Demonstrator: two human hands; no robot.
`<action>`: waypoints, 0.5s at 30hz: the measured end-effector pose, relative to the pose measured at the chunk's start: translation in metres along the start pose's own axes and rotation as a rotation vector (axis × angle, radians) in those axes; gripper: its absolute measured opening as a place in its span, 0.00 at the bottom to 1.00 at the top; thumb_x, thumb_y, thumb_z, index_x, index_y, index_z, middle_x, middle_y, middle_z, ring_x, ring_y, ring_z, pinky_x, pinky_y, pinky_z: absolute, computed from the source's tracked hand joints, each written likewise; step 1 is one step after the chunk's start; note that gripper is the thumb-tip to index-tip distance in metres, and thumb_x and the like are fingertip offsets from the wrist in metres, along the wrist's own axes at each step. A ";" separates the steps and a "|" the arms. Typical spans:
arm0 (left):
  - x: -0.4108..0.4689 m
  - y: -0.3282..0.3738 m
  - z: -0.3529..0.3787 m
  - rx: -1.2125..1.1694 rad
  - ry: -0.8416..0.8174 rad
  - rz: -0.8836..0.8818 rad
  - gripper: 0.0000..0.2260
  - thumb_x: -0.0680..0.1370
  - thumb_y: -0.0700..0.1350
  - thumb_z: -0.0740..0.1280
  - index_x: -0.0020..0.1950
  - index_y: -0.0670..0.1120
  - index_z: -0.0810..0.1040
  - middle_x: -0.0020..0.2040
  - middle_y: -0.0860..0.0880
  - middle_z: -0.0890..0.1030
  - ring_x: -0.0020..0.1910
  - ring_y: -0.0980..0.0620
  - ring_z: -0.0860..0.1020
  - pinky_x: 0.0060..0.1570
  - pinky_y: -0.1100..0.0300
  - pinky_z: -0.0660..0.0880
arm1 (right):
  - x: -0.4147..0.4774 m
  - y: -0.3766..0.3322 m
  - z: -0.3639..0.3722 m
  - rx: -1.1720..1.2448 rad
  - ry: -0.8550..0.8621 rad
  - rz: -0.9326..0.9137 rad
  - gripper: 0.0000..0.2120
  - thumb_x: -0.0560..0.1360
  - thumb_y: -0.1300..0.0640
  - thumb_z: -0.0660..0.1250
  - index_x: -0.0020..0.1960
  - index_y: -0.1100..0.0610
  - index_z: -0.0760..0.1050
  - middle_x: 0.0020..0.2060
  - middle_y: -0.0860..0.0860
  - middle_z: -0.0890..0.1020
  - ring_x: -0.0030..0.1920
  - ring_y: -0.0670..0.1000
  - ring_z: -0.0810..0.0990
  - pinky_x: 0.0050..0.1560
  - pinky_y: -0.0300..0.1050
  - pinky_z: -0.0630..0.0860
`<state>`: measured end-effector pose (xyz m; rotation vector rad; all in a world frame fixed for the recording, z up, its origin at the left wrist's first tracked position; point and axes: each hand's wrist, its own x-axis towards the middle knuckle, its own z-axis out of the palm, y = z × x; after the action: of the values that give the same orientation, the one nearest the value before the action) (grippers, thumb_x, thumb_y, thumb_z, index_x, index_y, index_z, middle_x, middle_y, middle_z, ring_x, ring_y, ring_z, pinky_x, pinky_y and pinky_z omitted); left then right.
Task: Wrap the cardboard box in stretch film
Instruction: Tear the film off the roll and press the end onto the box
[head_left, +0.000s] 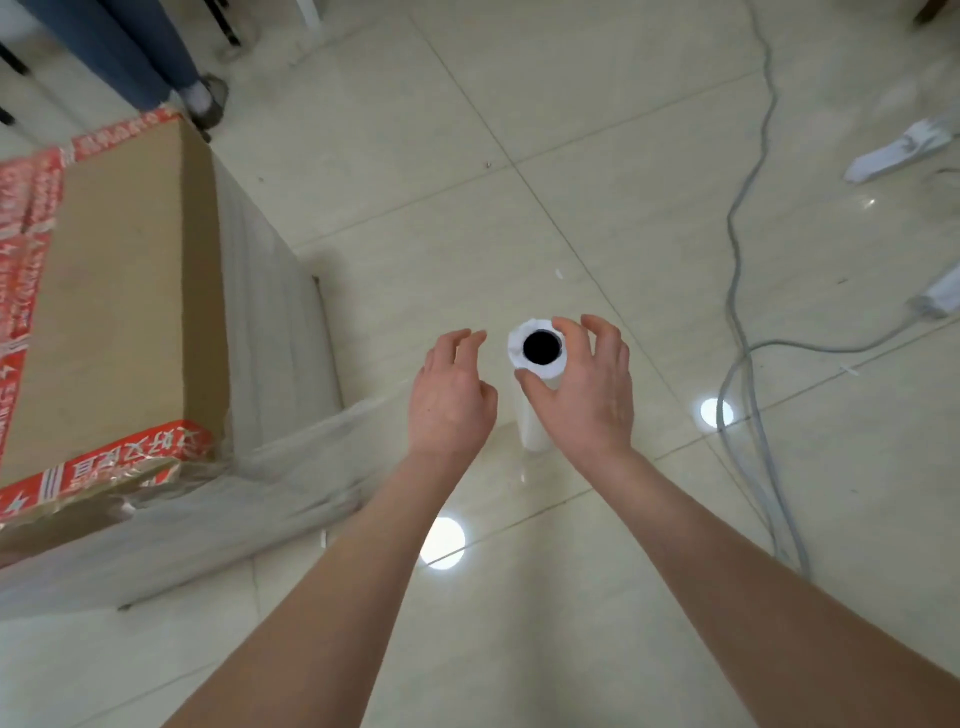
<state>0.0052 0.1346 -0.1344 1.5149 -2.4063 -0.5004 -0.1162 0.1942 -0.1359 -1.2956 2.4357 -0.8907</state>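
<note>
A tall cardboard box (119, 291) with red printed tape stands at the left, its sides covered in cloudy stretch film (275, 291). A band of film (322, 441) runs from the box's near corner toward the white film roll (535, 436), which stands upright on the floor with its dark core hole facing up. My right hand (582, 384) curls around the roll's top, thumb and fingers touching its rim. My left hand (452, 395) hovers just left of the roll, fingers apart and holding nothing.
Grey cables (748, 322) snake across the tiled floor (519, 156) at the right. White scraps (898, 150) lie at the far right, with a white power strip (940, 296) below them. Another person's legs and shoe (202, 98) stand behind the box at the top left.
</note>
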 end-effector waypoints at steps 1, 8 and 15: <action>0.003 0.000 0.003 -0.035 0.040 0.019 0.25 0.74 0.35 0.62 0.72 0.43 0.67 0.71 0.46 0.67 0.69 0.47 0.67 0.65 0.55 0.67 | 0.003 0.000 0.003 0.028 0.026 -0.017 0.28 0.71 0.47 0.71 0.68 0.51 0.69 0.69 0.54 0.65 0.68 0.55 0.65 0.62 0.48 0.69; 0.012 -0.006 0.028 -0.104 0.298 0.161 0.25 0.72 0.33 0.62 0.69 0.44 0.70 0.68 0.48 0.70 0.68 0.49 0.68 0.62 0.60 0.67 | 0.028 0.000 0.009 0.139 -0.039 -0.123 0.30 0.67 0.43 0.72 0.67 0.45 0.69 0.69 0.48 0.63 0.72 0.48 0.59 0.66 0.48 0.68; 0.041 -0.018 0.020 -0.021 0.118 0.168 0.33 0.73 0.39 0.65 0.76 0.46 0.57 0.73 0.49 0.65 0.72 0.50 0.63 0.68 0.57 0.62 | 0.044 0.011 0.001 -0.023 -0.254 -0.288 0.41 0.64 0.40 0.74 0.72 0.44 0.62 0.70 0.47 0.61 0.69 0.48 0.66 0.65 0.50 0.70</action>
<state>-0.0052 0.0934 -0.1585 1.2821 -2.4016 -0.3882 -0.1485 0.1627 -0.1405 -1.6851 2.1064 -0.7113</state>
